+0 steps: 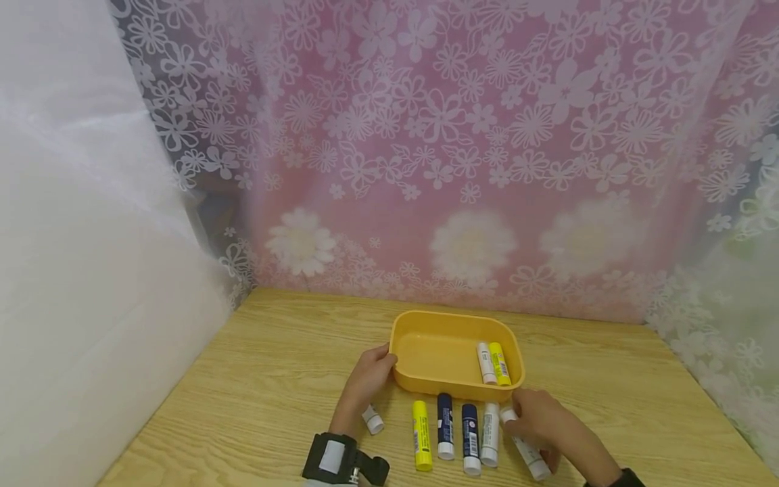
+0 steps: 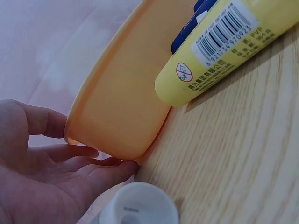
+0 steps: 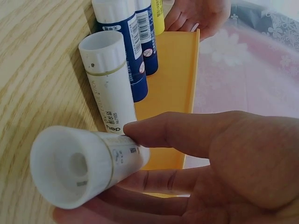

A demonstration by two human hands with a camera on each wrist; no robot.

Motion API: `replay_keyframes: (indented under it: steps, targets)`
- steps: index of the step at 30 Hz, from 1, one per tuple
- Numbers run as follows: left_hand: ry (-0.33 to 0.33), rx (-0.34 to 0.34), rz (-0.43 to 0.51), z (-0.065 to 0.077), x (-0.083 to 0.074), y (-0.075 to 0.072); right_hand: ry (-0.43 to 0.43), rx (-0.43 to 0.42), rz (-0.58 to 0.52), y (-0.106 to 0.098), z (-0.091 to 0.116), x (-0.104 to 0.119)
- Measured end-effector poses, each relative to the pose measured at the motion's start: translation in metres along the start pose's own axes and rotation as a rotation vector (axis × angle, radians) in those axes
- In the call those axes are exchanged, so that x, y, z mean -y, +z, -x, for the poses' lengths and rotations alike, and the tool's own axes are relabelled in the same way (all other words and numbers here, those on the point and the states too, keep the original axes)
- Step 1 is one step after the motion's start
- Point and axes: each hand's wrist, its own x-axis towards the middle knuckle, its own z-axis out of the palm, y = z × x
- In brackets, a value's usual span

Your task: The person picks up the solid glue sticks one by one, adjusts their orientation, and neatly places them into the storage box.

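My left hand [image 1: 368, 380] holds the left end of a yellow-orange plastic basket [image 1: 429, 357], thumb at the rim and fingers against the outer wall. Between thumb and fingers, my right hand [image 1: 544, 418] pinches a white glue stick [image 3: 98, 163], tilted by the basket's front right corner. Left of it lies another white glue stick [image 1: 490, 434], then two dark blue glue sticks [image 1: 470, 436] and a yellow glue stick [image 1: 421, 435]. Inside the basket, a white glue stick [image 1: 485, 362] and a yellow one lie side by side at the right.
A further white glue stick [image 1: 374, 420] lies beside my left wrist, partly hidden by it. Behind the wooden table [image 1: 292, 365] hangs a pink flowered curtain [image 1: 377, 169]. A white sheet [image 1: 103, 270] stands along the left side.
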Motion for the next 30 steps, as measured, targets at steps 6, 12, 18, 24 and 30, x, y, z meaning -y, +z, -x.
replay_keyframes:
  steps: [6,12,18,24,30]
  targets:
    - [-0.004,-0.003,-0.006,-0.001,0.001,-0.001,-0.002,0.0,0.019,-0.001,0.002,0.002]
    - [-0.014,-0.011,-0.018,-0.001,0.002,-0.001,-0.021,-0.013,0.024,-0.002,0.005,0.005]
    - [-0.015,-0.013,-0.019,-0.002,0.002,0.0,-0.04,-0.017,0.006,-0.006,0.011,0.01]
    - [-0.01,-0.004,-0.014,-0.002,0.001,0.0,-0.048,0.003,0.009,-0.013,0.012,0.017]
    - [-0.012,-0.001,-0.009,-0.002,0.001,0.0,-0.071,-0.001,0.028,-0.02,0.013,0.025]
